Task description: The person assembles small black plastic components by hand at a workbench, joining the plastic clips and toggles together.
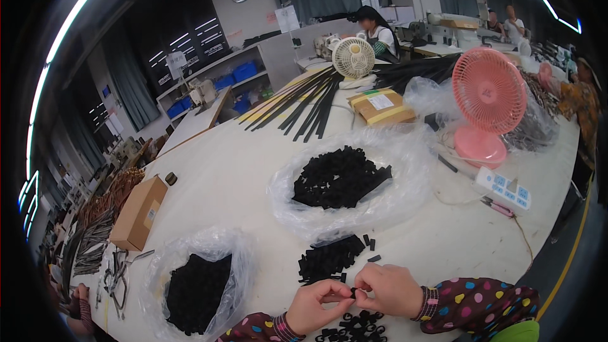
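1. Head view: from my remote seat I am watching two bare hands working above the near edge of the table [468,240].
2. The left hand [315,304] is pinching a small black piece [353,292] between thumb and finger, with hardly any gap left at the tips.
3. The right hand [394,288] is closing its thumb and finger on the same piece from the other side; I am not making out its exact shape, since the fingertips are covering part of it.
4. Just beyond the hands, a loose pile of short black pieces [329,258] is lying on the table, a few strays scattering off toward the right edge.
5. Below the hands, close to the near edge, a cluster of black rings [354,328] is sitting; I am judging these to be the finished ones.
6. Much is remaining, I am reckoning: a clear plastic bag [405,196] in the middle of the table is holding a big heap of black pieces [339,177], and a second plastic bag [244,266], toward the near left corner, is also holding a black heap [199,294], whose state I am not able to tell.
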Tool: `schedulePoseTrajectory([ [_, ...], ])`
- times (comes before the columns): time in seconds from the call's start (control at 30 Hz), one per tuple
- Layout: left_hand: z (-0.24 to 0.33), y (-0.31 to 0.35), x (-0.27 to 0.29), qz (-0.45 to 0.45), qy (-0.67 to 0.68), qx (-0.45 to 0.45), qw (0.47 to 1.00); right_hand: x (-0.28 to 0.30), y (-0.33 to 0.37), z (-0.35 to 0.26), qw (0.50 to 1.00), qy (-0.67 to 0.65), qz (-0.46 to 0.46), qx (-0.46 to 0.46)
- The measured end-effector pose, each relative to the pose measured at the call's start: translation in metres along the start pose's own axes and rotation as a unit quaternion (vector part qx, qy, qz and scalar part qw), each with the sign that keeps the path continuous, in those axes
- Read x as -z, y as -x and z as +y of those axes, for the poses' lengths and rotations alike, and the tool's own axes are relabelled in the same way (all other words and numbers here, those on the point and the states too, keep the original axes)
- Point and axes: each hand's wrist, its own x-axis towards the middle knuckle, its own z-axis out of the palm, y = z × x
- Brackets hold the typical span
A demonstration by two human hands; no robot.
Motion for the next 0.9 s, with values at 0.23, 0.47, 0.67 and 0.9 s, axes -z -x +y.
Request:
schedulePoseTrajectory([
  [0.23,-0.002,0.002,-0.01,0.101,-0.035,-0.087,0.99,-0.004,0.004,-0.008,0.98,-0.169,0.04,-0.092],
  [0.47,-0.005,0.006,0.0,0.058,0.079,0.036,0.995,0.0,0.001,0.007,0.942,-0.325,-0.039,-0.071],
  [0.67,0.004,0.006,0.001,-0.017,-0.144,-0.026,0.989,0.005,0.006,0.007,0.958,-0.243,-0.13,-0.08],
  [0.9,0.003,0.005,0.016,-0.108,0.362,0.129,0.917,0.002,0.001,0.01,0.751,-0.616,-0.212,-0.105],
])
